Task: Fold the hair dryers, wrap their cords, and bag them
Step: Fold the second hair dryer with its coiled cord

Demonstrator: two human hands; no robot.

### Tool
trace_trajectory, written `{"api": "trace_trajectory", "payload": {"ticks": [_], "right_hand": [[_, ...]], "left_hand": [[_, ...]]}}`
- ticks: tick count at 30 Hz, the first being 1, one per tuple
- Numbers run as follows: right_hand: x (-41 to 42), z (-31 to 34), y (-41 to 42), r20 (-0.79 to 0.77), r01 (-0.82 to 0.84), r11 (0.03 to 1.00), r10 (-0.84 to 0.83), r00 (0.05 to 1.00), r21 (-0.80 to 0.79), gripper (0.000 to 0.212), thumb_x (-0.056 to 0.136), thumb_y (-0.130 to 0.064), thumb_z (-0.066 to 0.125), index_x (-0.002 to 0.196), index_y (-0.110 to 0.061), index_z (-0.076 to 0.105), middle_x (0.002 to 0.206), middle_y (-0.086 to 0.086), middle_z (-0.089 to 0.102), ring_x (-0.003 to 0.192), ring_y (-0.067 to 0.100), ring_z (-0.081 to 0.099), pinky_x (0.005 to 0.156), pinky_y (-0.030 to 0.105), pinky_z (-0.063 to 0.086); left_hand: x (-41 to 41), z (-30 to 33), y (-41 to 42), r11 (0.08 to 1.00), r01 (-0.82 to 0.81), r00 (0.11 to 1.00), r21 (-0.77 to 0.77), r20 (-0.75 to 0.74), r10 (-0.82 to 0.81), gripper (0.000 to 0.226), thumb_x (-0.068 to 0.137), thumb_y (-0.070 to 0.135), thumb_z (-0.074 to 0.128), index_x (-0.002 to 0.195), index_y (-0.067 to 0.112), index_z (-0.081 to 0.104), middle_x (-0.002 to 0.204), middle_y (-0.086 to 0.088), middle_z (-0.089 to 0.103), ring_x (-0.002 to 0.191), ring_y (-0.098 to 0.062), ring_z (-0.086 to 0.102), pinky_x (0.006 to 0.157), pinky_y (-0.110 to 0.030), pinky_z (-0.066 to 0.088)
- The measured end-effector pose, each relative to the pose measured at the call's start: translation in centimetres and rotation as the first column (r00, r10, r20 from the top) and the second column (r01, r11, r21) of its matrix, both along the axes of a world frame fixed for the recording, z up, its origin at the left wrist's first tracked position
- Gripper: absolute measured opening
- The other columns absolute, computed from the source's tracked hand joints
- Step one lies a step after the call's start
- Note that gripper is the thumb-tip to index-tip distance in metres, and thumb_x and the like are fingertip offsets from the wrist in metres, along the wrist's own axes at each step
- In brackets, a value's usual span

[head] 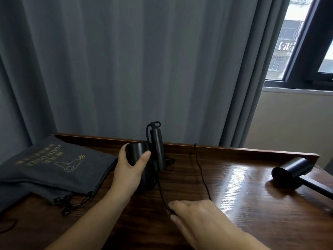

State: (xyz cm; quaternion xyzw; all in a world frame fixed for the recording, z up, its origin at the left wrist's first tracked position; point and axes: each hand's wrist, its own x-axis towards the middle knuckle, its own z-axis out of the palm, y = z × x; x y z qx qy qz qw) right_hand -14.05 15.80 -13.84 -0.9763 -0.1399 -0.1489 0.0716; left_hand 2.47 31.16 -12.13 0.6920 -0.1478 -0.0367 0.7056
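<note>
The left grip (128,170) curls around a black dryer (142,159) standing on the wooden surface (234,186). The right grip (194,215) pinches its cord (200,170) just below. Grey bags (54,166) lie left of the left grip; a second dryer (292,170) lies far right.

The table (225,186) is dark wood, shiny and smooth (light bounces off it). The hair dryer (138,156) looks like smooth, dull black plastic. The bags (54,166) are soft grey cloth. The cord (201,175) may be rubbery.
</note>
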Motion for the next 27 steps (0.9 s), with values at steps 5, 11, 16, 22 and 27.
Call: {"api": "trace_trajectory", "payload": {"ticks": [5, 11, 16, 22, 27], "right_hand": [[0.1, 2.7, -0.7, 0.109, -0.002, 0.993, 0.016, 0.994, -0.120, 0.021, 0.099, -0.046, 0.044, 0.097, -0.032, 0.059, 0.081, -0.015, 0.063, 0.063, 0.007, 0.061, 0.051, 0.022, 0.046], [1.2, 6.2, -3.0, 0.314, -0.030, 0.973, 0.104, 0.944, -0.231, 0.030, 0.095, -0.050, 0.055, 0.081, -0.027, 0.067, 0.072, -0.011, 0.060, 0.061, 0.009, 0.062, 0.046, 0.026, 0.044], [2.6, 8.7, -7.1, 0.366, 0.034, 0.994, 0.007, 0.931, -0.106, 0.040, 0.087, -0.063, 0.057, 0.083, -0.025, 0.070, 0.078, -0.010, 0.060, 0.066, 0.012, 0.063, 0.054, 0.027, 0.048], [4.8, 7.3, -11.6, 0.142, 0.119, 0.947, -0.167, 0.976, 0.297, 0.023, 0.088, -0.044, 0.070, 0.097, -0.024, 0.078, 0.086, -0.018, 0.062, 0.083, 0.002, 0.062, 0.079, 0.025, 0.050], [6.4, 1.6, -12.8, 0.041, 0.230, 0.819, -0.294, 0.955, 0.526, 0.002, 0.088, -0.028, 0.075, 0.087, -0.030, 0.075, 0.085, -0.015, 0.070, 0.086, 0.006, 0.067, 0.081, 0.039, 0.055]], "left_hand": [[-0.5, -0.9, 0.2, 0.928, 0.107, 0.975, 0.358, 0.146, -0.169, 0.093, 0.080, 0.062, 0.068, 0.154, 0.043, 0.015, 0.135, 0.015, 0.049, 0.119, -0.008, 0.054, 0.097, -0.028, 0.046], [-1.5, -0.3, 1.6, 0.777, 0.242, 0.875, 0.581, 0.216, -0.433, 0.092, 0.074, 0.072, 0.067, 0.149, 0.056, 0.015, 0.135, 0.025, 0.052, 0.117, 0.005, 0.055, 0.101, -0.024, 0.048], [-3.2, 0.9, 2.9, 0.720, 0.337, 0.808, 0.607, 0.206, -0.551, 0.080, 0.077, 0.054, 0.078, 0.139, 0.063, 0.028, 0.117, 0.036, 0.059, 0.106, 0.011, 0.061, 0.085, -0.011, 0.048], [-4.0, 2.3, 4.0, 0.681, 0.477, 0.756, 0.556, 0.135, -0.640, 0.074, 0.082, 0.040, 0.079, 0.139, 0.060, 0.035, 0.124, 0.027, 0.060, 0.112, 0.000, 0.064, 0.096, -0.027, 0.054], [-4.4, 3.0, 3.8, 0.705, 0.582, 0.722, 0.405, 0.142, -0.677, 0.073, 0.073, 0.052, 0.072, 0.139, 0.054, 0.042, 0.131, 0.013, 0.062, 0.120, -0.011, 0.063, 0.096, -0.031, 0.053]]}}
